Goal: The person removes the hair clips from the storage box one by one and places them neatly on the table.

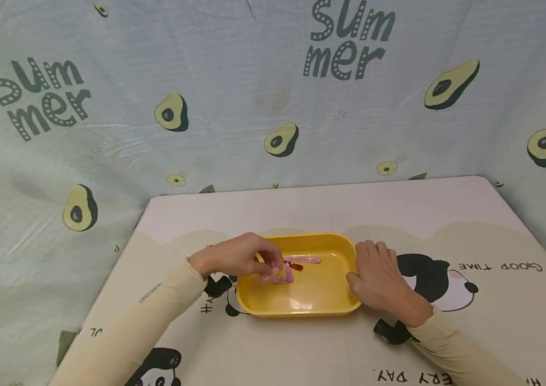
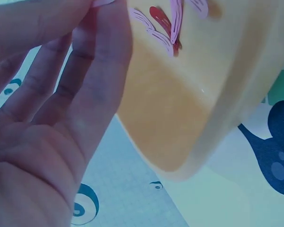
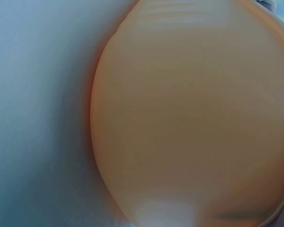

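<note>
A yellow plastic tray (image 1: 323, 292) sits on the table in the head view. Above its left part, my left hand (image 1: 246, 254) pinches a pink snap hair clip (image 1: 266, 277) between thumb and fingertips; the left wrist view catches just a sliver of it at the top edge. Several more pink hair clips (image 1: 307, 260) and a dark red hair clip (image 1: 296, 266) lie together on the tray floor, right beside these fingertips. My right hand (image 1: 381, 276) grips the tray's right rim, thumb on the near inner side. In the right wrist view the tray wall (image 3: 189, 113) fills most of the picture.
The table (image 1: 311, 351) wears a pale cover printed with pandas and lettering. A light curtain (image 1: 234, 69) with avocado prints hangs behind it and along both sides.
</note>
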The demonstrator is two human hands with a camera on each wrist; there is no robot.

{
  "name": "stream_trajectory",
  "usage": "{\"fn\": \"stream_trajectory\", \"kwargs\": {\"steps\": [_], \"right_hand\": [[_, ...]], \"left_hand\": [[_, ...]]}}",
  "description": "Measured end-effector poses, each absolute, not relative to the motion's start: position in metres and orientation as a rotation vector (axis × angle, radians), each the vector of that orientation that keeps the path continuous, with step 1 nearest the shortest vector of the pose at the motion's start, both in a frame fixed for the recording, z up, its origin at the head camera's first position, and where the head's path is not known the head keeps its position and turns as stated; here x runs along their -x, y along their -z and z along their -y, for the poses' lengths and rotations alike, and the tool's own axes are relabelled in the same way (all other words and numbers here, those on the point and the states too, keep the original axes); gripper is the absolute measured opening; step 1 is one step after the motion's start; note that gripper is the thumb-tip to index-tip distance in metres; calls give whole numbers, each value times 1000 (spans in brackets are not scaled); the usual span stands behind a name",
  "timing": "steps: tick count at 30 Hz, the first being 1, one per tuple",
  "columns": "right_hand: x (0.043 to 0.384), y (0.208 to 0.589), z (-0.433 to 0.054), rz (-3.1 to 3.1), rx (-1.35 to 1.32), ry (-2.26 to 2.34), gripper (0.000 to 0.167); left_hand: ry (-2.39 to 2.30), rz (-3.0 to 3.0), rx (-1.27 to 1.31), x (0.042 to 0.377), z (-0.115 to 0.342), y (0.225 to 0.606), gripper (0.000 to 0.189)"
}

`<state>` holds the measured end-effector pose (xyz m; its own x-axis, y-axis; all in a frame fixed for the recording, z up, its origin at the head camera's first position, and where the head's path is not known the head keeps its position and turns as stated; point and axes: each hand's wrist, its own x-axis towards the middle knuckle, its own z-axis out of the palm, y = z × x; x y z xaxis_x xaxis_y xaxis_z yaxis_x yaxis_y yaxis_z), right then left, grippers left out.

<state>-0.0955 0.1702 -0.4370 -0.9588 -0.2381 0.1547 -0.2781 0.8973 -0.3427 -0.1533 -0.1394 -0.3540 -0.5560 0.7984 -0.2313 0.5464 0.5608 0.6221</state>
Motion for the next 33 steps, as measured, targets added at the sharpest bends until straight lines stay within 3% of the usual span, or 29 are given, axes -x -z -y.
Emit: {"fn": "stream_trajectory", "kwargs": {"steps": [33], "right_hand": [[96,437,-171,2963,-409,-549,23]], "left_hand": [[-996,-2453,-832,145,189,363,18]]}}
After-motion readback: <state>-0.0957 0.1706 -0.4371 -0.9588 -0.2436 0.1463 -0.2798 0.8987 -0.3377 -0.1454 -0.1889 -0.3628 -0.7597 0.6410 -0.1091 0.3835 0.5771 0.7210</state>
